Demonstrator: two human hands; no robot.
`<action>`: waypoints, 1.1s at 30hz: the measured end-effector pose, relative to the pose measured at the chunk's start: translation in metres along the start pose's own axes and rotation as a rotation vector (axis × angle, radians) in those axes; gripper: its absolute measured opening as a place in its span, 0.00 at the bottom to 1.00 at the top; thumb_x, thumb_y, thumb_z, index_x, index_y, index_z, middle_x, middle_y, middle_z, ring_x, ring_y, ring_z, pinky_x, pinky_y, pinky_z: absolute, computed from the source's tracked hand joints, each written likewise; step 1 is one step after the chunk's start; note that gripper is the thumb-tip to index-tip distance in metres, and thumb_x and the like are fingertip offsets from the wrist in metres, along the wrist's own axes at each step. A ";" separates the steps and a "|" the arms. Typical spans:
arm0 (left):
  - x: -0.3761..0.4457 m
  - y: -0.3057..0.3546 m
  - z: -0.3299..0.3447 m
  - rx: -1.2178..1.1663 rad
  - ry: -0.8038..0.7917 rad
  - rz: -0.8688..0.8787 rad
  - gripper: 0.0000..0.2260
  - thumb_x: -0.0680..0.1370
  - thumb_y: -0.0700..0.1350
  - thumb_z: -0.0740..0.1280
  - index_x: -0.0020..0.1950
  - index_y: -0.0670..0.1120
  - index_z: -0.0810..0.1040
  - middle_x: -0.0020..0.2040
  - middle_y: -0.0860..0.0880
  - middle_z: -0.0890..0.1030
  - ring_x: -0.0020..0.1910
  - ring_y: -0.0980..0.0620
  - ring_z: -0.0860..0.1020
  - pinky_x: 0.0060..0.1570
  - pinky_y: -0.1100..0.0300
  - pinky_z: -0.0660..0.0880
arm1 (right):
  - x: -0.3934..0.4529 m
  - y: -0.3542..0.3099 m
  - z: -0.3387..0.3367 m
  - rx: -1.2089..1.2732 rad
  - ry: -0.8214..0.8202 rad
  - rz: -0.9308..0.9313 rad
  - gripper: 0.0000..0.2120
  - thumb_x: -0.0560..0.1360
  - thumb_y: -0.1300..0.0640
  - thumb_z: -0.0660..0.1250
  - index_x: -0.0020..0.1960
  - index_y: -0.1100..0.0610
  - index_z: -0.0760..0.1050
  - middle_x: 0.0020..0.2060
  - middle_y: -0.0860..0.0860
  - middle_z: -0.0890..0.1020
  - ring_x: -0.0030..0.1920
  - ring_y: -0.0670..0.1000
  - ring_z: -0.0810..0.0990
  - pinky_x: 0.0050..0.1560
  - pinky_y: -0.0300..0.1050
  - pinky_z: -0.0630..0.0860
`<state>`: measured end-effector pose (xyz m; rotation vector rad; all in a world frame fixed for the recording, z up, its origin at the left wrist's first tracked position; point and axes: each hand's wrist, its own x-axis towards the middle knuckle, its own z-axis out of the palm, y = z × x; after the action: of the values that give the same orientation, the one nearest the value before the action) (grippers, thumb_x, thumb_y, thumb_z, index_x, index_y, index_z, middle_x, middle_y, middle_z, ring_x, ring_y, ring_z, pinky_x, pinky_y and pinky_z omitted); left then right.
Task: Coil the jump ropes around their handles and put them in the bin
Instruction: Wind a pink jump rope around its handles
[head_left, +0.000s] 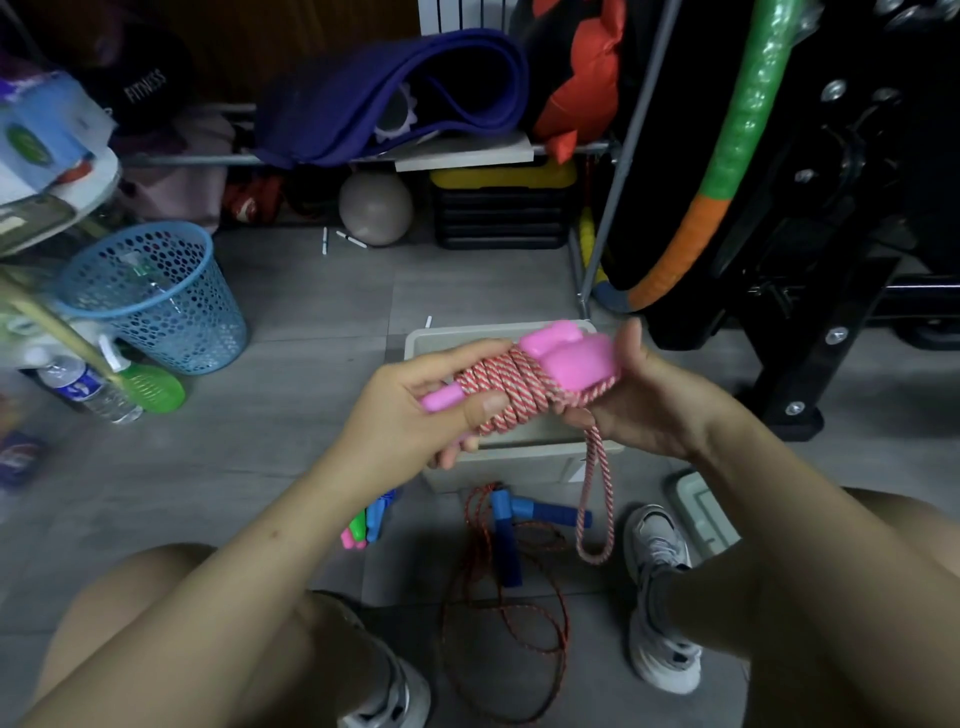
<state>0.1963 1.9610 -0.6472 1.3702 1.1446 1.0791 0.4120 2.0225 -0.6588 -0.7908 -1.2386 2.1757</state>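
Above the bin (524, 460), both hands (415, 405) grip the pink jump rope (511, 384).

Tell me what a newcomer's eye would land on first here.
First, the pink jump rope at centre, its red-and-white cord coiled around the handles, gripped by the left hand and right hand above a grey bin. Next, the blue-handled rope lying loose on the floor below, and the blue basket at left.

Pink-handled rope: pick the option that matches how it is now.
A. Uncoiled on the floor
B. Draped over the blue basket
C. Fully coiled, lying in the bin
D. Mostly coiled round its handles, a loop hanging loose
D: both hands hold the pink-handled rope above the bin, coils round the handles, one loop dangling.
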 end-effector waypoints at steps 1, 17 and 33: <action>0.003 -0.001 -0.002 -0.014 0.030 -0.004 0.17 0.69 0.47 0.73 0.56 0.60 0.79 0.26 0.48 0.78 0.20 0.54 0.70 0.21 0.65 0.68 | 0.001 0.003 0.001 0.010 -0.049 -0.035 0.44 0.54 0.33 0.77 0.58 0.60 0.72 0.51 0.55 0.79 0.44 0.48 0.76 0.45 0.40 0.72; 0.014 -0.003 0.009 -0.103 0.115 -0.051 0.14 0.70 0.47 0.68 0.55 0.59 0.78 0.24 0.46 0.76 0.18 0.52 0.69 0.19 0.67 0.67 | 0.018 0.049 0.038 -0.840 0.800 -0.455 0.07 0.75 0.58 0.68 0.50 0.56 0.71 0.24 0.46 0.73 0.27 0.42 0.73 0.28 0.34 0.64; 0.019 -0.004 0.005 -0.066 0.172 -0.011 0.16 0.69 0.49 0.69 0.55 0.60 0.77 0.25 0.46 0.77 0.20 0.52 0.70 0.20 0.65 0.68 | 0.010 0.045 0.043 -0.538 0.588 -0.296 0.12 0.80 0.61 0.59 0.40 0.54 0.76 0.30 0.49 0.77 0.30 0.41 0.76 0.36 0.35 0.75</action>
<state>0.2036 1.9788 -0.6509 1.2367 1.2282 1.2349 0.3689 1.9838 -0.6824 -1.2517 -1.5004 1.2415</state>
